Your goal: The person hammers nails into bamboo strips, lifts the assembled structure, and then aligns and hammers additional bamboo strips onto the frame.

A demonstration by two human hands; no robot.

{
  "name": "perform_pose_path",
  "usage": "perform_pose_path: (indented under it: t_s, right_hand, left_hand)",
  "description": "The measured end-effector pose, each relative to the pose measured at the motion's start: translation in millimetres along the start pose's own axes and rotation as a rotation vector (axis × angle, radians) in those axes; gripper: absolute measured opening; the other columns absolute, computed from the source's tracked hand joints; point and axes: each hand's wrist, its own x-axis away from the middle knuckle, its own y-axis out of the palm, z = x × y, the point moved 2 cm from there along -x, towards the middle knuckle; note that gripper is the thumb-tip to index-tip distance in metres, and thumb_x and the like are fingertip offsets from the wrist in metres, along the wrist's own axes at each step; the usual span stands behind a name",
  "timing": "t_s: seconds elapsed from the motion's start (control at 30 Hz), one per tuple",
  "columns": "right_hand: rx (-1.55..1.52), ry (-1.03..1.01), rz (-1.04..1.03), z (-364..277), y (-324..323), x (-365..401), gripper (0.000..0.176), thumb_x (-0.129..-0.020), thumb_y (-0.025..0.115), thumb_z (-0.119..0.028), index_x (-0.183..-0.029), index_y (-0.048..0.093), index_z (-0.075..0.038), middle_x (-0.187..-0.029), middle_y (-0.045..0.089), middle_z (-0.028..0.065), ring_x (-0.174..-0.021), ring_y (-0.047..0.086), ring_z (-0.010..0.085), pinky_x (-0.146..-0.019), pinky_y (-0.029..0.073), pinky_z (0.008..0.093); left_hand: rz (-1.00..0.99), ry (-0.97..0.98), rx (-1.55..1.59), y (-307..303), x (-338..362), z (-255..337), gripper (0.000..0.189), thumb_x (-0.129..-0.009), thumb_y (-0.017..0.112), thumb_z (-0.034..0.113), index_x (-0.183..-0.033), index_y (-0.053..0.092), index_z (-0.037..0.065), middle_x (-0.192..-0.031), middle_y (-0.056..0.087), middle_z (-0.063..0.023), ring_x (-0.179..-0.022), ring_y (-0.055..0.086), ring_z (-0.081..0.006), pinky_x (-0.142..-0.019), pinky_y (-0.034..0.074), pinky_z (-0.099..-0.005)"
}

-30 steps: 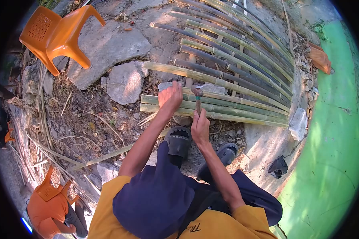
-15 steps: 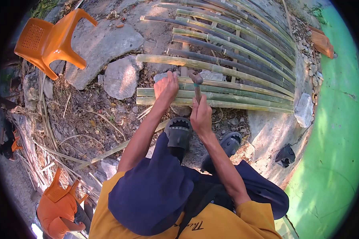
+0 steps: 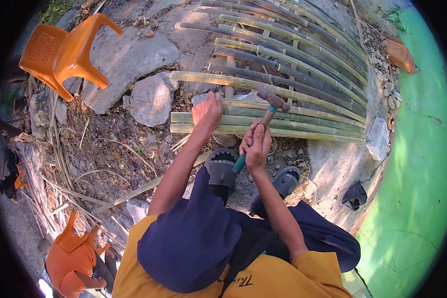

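head view: closest in, a dark blue hood (image 3: 188, 243) and a yellow shirt (image 3: 293, 278) are seen, with dark clogs (image 3: 222, 169) planted on the dirt just past them. a hammer (image 3: 267, 117) is gripped partway along its handle by the right hand (image 3: 256, 144), fingers wrapped round it, with the green butt end poking out below and the head angled up over the bamboo strips (image 3: 283, 121). whether the strips are touched by the hammer head can't be told. the left hand (image 3: 207, 111) is set on the same strips near their left ends, fingers bunched together and pointed away; what's pinched in them, if anything, can't be made out. a bit further out, more split bamboo is laid in spaced rows over crosspieces (image 3: 293, 64). off to the left, flat grey rocks (image 3: 152, 99) are sat in the dirt, with an orange plastic chair (image 3: 64, 54) up beyond them. down at lower left, another orange chair is seen against a person in orange (image 3: 69, 263). to the right, a pale rock (image 3: 377, 139) is lying by the strip ends, with a green surface (image 3: 422, 149) beyond.
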Motion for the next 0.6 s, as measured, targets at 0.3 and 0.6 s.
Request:
perform_pose_path:
  t_s: [0.3,0.6]
  right_hand:
    - [-0.164,0.628,-0.058,56,-38,-16,0.038,-0.111,0.038,-0.053,-0.101,0.048,-0.017,-0.063,0.034,-0.0057,-0.041,0.028,0.0046,-0.034,0.025,0.0229]
    - [-0.147,0.659,-0.058,57,-13,-13,0.036,-0.111,0.039,-0.050,-0.099,0.046,-0.017,-0.064,0.033,-0.0060,-0.043,0.027,0.0035,-0.035,0.024,0.0221]
  left_hand:
    - [0.003,-0.007,-0.016,0,5,0,0.039,-0.110,0.035,0.040,-0.099,0.054,0.007,-0.075,0.069,-0.0253,-0.069,0.068,-0.0481,-0.063,0.051,-0.0603]
    - [-0.011,-0.028,0.000,-4,2,4,0.040,-0.110,0.035,0.041,-0.099,0.053,0.007,-0.075,0.069,-0.0253,-0.072,0.068,-0.0490,-0.064,0.052,-0.0603]
